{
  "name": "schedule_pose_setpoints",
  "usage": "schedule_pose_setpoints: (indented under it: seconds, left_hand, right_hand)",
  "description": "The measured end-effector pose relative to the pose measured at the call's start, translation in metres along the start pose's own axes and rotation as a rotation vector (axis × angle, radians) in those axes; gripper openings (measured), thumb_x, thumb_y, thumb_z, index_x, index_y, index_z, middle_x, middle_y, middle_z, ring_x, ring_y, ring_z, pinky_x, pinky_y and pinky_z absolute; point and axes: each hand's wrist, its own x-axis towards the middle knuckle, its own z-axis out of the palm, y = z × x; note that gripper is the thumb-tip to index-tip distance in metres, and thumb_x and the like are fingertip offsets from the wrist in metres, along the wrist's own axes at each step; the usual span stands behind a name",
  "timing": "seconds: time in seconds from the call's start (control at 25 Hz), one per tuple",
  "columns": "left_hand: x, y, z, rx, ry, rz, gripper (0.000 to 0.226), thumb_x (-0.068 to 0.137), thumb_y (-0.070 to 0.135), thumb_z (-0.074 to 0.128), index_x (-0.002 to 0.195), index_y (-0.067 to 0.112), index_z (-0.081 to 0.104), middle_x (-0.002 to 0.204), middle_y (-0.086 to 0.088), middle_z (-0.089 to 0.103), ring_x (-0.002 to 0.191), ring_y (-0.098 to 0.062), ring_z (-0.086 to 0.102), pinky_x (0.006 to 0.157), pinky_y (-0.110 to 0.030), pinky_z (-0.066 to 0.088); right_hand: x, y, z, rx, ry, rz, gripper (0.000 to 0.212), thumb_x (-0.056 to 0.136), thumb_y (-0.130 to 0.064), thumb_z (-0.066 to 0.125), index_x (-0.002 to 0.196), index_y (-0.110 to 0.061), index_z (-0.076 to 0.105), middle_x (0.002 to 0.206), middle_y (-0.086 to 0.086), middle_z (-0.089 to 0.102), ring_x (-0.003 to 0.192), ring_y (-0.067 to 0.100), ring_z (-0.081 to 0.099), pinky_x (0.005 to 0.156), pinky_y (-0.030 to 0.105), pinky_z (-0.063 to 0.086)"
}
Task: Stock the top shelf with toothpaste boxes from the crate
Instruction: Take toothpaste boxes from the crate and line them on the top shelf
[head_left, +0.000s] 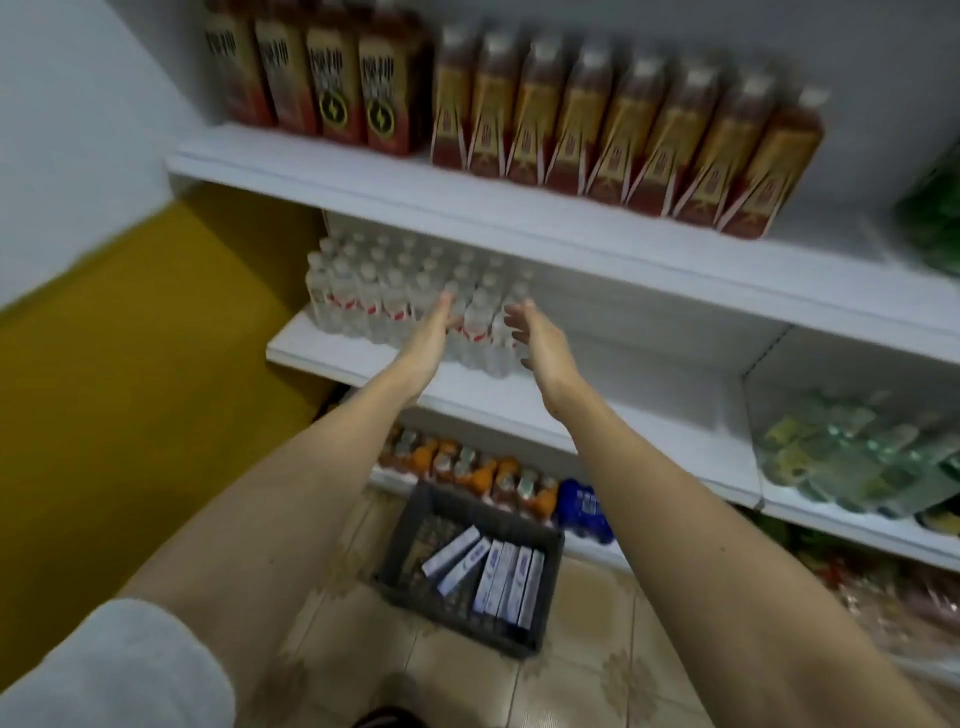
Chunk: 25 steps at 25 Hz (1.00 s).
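Both arms reach forward toward white store shelves. The left hand (434, 332) and right hand (540, 343) are apart, fingers straight, holding nothing, in front of small clear bottles (374, 296). Blue-and-white toothpaste boxes (498, 577) lie in a dark crate (415, 525) on the tiled floor below.

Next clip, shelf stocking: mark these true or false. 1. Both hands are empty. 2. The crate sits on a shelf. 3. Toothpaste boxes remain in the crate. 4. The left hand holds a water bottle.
1. Both the left hand and right hand are empty: true.
2. False: the crate sits on the tiled floor.
3. Toothpaste boxes remain in it: true.
4. False: that hand's fingers are straight, holding nothing, in front of the water bottles.
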Motion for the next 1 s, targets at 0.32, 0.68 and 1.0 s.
schedule_pose_setpoints:
  seconds: [0.32, 0.68, 1.0]
  left_hand:
    - [0.014, -0.168, 0.03, 0.012, -0.098, -0.355, 0.083, 0.081, 0.081, 0.029, 0.146, 0.031, 0.042, 0.146, 0.001, 0.05, 0.136, -0.02, 0.043, 0.117, -0.045, 0.026]
    - [0.041, -0.408, 0.128, -0.012, -0.034, -0.733, 0.04, 0.104, 0.041, 0.036, 0.13, 0.019, 0.056, 0.125, -0.003, 0.053, 0.114, -0.021, 0.051, 0.102, -0.036, 0.038]
    - [0.058, -0.646, 0.221, -0.016, -0.051, -0.908, 0.045, 0.08, 0.036, 0.062, 0.116, 0.009, 0.06, 0.11, -0.011, 0.063, 0.103, -0.027, 0.06, 0.091, -0.041, 0.048]
  right_hand:
    - [0.001, 0.172, 0.022, -0.051, 0.016, 0.382, 0.051, 0.102, -0.049, 0.034, 0.137, -0.019, 0.054, 0.139, 0.009, 0.055, 0.128, 0.025, 0.051, 0.104, 0.034, 0.037]
    - [0.012, 0.448, 0.028, -0.331, -0.19, 0.817, 0.034, 0.103, -0.028, 0.04, 0.126, -0.009, 0.056, 0.113, 0.008, 0.056, 0.105, 0.023, 0.053, 0.087, 0.025, 0.038]
    - [0.029, 0.688, 0.039, -0.508, -0.241, 0.938, 0.01, 0.097, -0.014, 0.047, 0.101, -0.009, 0.054, 0.077, 0.004, 0.057, 0.063, 0.017, 0.055, 0.041, 0.013, 0.034]
